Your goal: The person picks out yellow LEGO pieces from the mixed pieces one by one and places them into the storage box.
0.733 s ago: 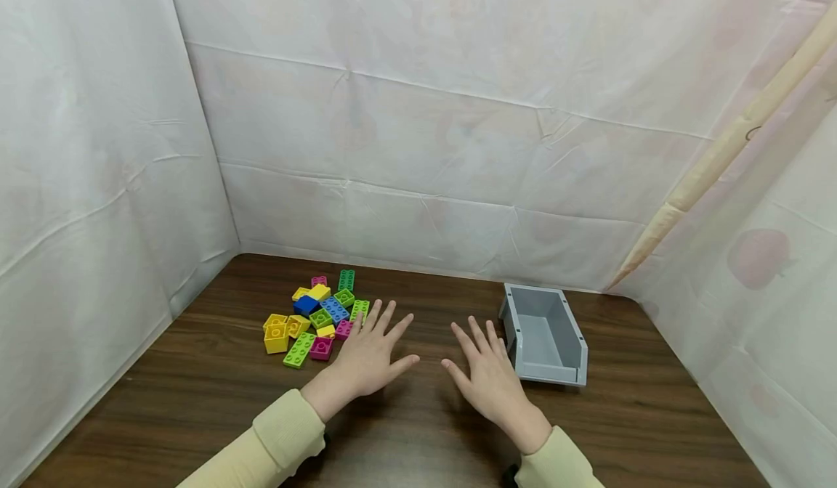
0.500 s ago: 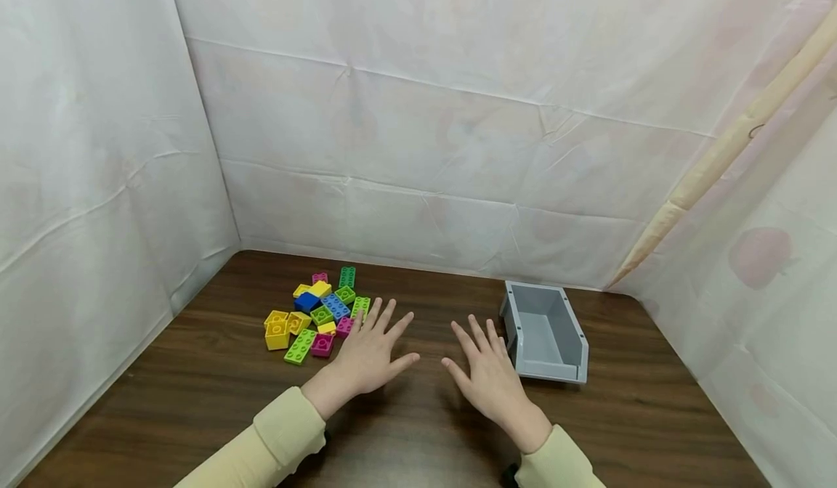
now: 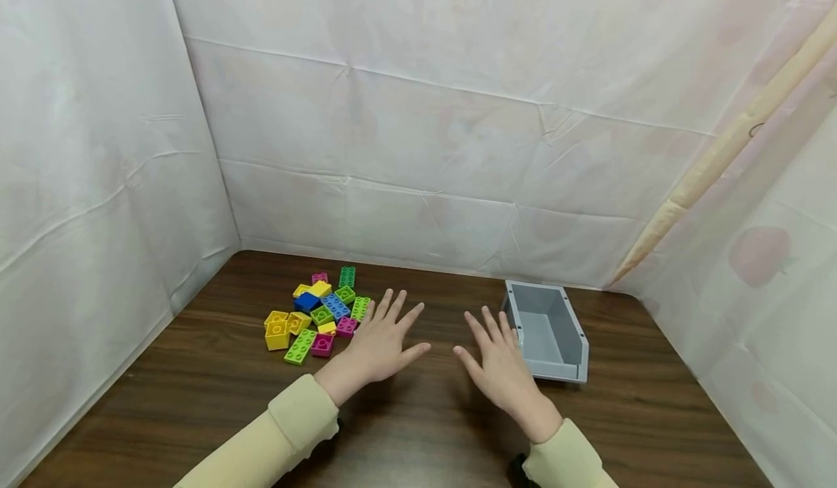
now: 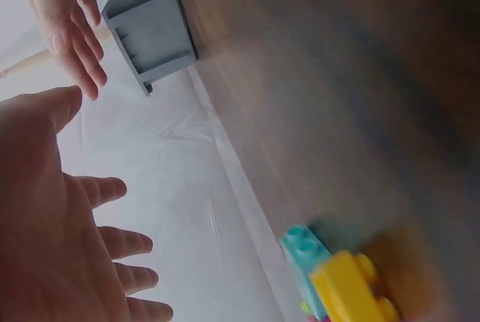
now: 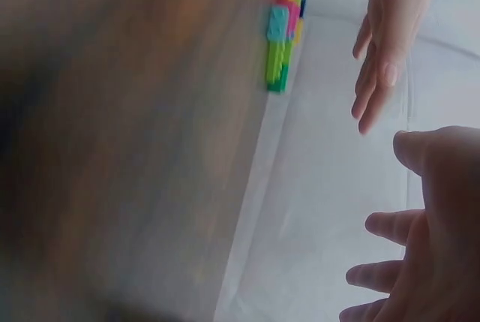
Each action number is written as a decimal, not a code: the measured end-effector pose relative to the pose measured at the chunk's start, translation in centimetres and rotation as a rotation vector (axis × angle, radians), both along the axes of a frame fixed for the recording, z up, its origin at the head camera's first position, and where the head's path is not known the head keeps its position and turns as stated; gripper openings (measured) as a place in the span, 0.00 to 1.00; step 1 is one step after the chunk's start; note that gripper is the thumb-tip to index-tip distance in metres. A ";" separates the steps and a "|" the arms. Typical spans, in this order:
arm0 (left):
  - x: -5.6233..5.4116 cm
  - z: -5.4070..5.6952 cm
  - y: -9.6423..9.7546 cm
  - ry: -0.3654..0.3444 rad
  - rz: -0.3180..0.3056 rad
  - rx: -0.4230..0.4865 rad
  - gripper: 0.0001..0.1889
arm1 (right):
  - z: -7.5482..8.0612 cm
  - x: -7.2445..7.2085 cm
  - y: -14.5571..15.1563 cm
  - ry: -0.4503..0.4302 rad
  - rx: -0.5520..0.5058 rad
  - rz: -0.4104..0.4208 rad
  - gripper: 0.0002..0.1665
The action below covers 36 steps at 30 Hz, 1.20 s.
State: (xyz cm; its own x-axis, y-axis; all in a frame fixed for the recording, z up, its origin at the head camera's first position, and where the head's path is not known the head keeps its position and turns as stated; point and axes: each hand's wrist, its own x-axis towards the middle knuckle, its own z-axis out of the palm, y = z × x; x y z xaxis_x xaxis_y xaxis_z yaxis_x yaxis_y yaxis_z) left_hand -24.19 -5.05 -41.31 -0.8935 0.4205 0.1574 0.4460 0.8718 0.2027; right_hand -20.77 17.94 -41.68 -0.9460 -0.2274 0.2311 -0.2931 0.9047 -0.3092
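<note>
My left hand [image 3: 378,346] hovers over the table with its fingers spread, just right of a loose cluster of toy building bricks. A lime green brick [image 3: 361,308] and a magenta brick [image 3: 346,327] lie closest to its fingers. In the left wrist view a turquoise brick [image 4: 304,262] and a yellow brick [image 4: 349,288] show below the palm; the head view hides the turquoise one. Fingers apart, my right hand [image 3: 505,373] hangs beside a grey plastic bin [image 3: 556,371] and covers part of its left wall. Both hands hold nothing.
The dark wooden table [image 3: 418,437] runs back to a pale cloth wall [image 3: 418,147]. More bricks lie at the left, among them a dark blue brick [image 3: 306,302] and a dark green brick [image 3: 347,277]. The bin's inside shows no bricks.
Both hands have shifted a little to the right and forward, fingers still spread. The bricks and the bin stay where they were.
</note>
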 end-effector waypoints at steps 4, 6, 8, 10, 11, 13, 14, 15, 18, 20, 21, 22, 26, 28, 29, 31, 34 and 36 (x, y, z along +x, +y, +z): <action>-1.1 0.2 1.5 -0.021 -0.020 0.010 0.40 | 0.3 -1.0 1.9 -0.026 -0.039 -0.031 0.41; -1.6 0.5 2.4 -0.045 -0.032 0.011 0.40 | 0.5 -1.7 3.0 -0.028 -0.037 -0.045 0.41; -2.1 0.8 3.4 -0.074 -0.045 0.012 0.40 | 0.7 -2.4 4.1 -0.016 -0.029 -0.062 0.41; -2.5 1.1 4.6 -0.100 -0.060 0.024 0.39 | 1.0 -3.2 5.4 -0.009 -0.016 -0.087 0.41; -2.7 1.1 5.1 -0.110 -0.067 0.027 0.39 | 1.2 -3.6 6.1 -0.012 -0.011 -0.101 0.41; -3.2 1.1 6.4 -0.126 -0.077 0.030 0.39 | 1.5 -4.3 7.5 -0.024 -0.014 -0.122 0.42; -3.4 1.0 7.0 -0.131 -0.079 0.032 0.39 | 1.6 -4.7 8.2 -0.027 -0.016 -0.132 0.43; -3.6 0.9 7.7 -0.140 -0.080 0.039 0.39 | 1.7 -5.1 8.9 -0.041 -0.020 -0.145 0.43; -4.2 0.5 9.6 -0.163 -0.084 0.062 0.40 | 1.7 -6.1 11.1 -0.085 -0.035 -0.173 0.45; -4.4 0.3 10.9 -0.188 -0.091 0.091 0.41 | 1.7 -6.7 12.3 -0.119 -0.041 -0.195 0.46; -4.5 0.2 11.5 -0.200 -0.098 0.112 0.41 | 1.6 -7.0 12.8 -0.137 -0.045 -0.205 0.46; -4.7 0.0 12.1 -0.216 -0.103 0.135 0.40 | 1.5 -7.3 13.3 -0.151 -0.046 -0.212 0.46; -5.1 -0.4 14.1 -0.322 -0.099 0.275 0.40 | 1.1 -8.2 14.6 -0.199 -0.053 -0.242 0.46; -5.2 -0.6 15.0 -0.386 -0.076 0.371 0.40 | 0.9 -8.5 15.1 -0.221 -0.061 -0.259 0.45; -5.2 -0.7 15.4 -0.420 -0.061 0.425 0.40 | 0.8 -8.6 15.2 -0.229 -0.069 -0.265 0.44; -5.2 -0.9 16.1 -0.479 -0.024 0.540 0.40 | 0.7 -8.9 15.5 -0.234 -0.094 -0.274 0.41; -5.1 -1.3 17.4 -0.542 0.030 0.696 0.38 | 0.6 -9.1 15.9 -0.219 -0.136 -0.280 0.36; -4.9 -1.5 18.2 -0.560 0.057 0.780 0.35 | 0.6 -9.1 16.0 -0.218 -0.162 -0.282 0.34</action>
